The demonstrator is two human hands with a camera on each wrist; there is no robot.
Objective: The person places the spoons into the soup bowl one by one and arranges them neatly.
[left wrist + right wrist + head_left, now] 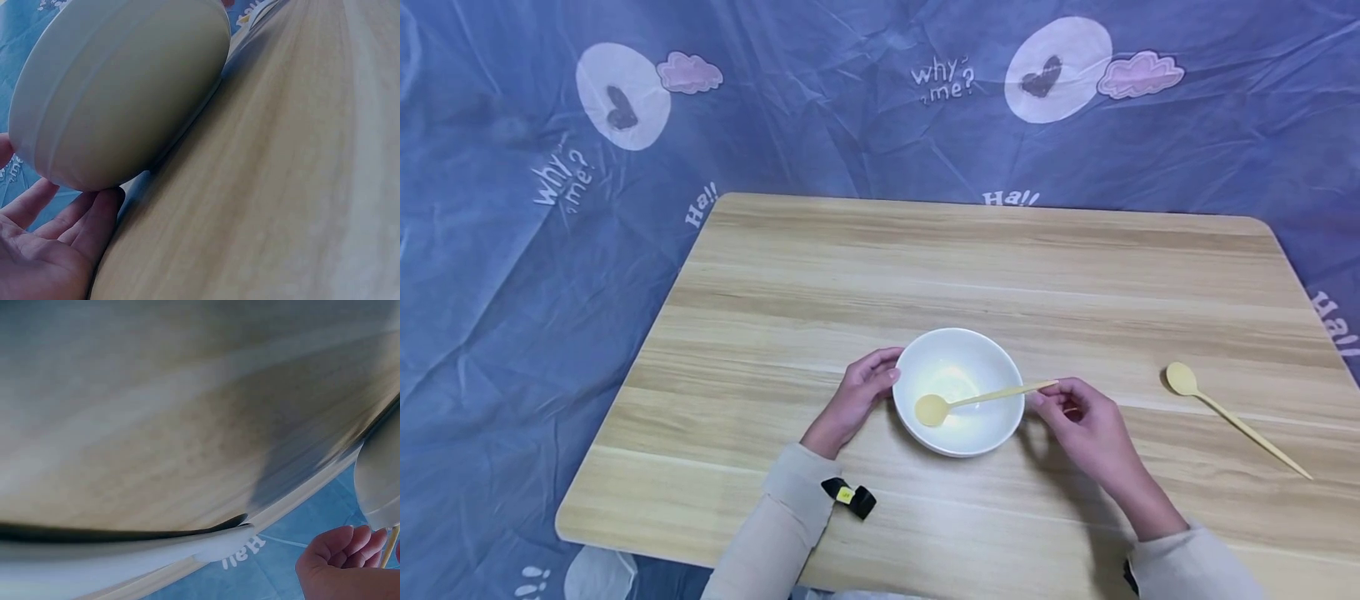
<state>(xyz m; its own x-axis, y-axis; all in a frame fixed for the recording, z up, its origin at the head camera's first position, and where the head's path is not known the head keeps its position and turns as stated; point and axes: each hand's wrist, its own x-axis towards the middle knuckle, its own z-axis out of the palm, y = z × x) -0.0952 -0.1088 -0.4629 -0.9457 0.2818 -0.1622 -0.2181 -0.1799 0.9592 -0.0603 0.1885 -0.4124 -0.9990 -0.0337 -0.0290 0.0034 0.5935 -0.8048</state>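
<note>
Hands sit on either side of a round white ceramic bowl [958,390] that's a bit below the middle of the head view, on a light wooden table [925,267]. Left hand [857,396] has its fingers loosely curved against the bowl's left wall, touching rather than wrapping it; the left wrist view shows those fingers [94,219] right under the bowl's side [125,87]. Right hand [1086,421] pinches the end of a thin pale yellow plastic spoon [977,400], whose round head lies inside the bowl, handle crossing the right rim. In the right wrist view the hand [344,562] is curled in the lower right corner. A second yellow spoon [1228,417] lies on the table well off to the right. Blue patterned cloth [512,250] fills the background behind and left.
</note>
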